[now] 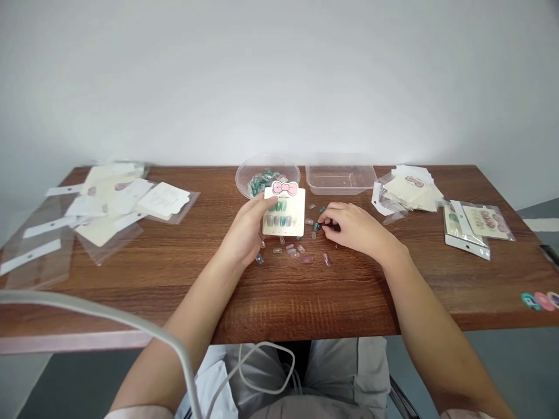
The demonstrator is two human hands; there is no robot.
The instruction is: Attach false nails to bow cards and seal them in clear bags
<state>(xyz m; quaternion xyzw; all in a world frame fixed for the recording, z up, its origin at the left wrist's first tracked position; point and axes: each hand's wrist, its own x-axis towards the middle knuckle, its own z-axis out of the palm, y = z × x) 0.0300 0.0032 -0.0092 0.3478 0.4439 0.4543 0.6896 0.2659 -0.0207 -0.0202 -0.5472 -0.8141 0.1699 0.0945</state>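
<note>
My left hand point(248, 230) grips a cream display card point(298, 205) with a pink bow at its top, thumb on the front. Two rows of green, clear and grey press-on nails are fixed to the card. To its right, my right hand point(349, 227) is closed in a pinch at a dark green press-on nail point(317, 226), just above or on the tabletop. Around and below the card lie several loose nails, among them a pink nail point(326, 259), a mauve nail point(306, 259) and a grey-blue nail point(259, 258).
Behind the card stands a round clear tub point(243, 178) of green nails, beside a rectangular clear tray point(340, 190). Bagged cards point(109, 195) spread over the left, more cards point(410, 189) and packed sets point(478, 224) at right. A white cable point(109, 311) crosses the front left.
</note>
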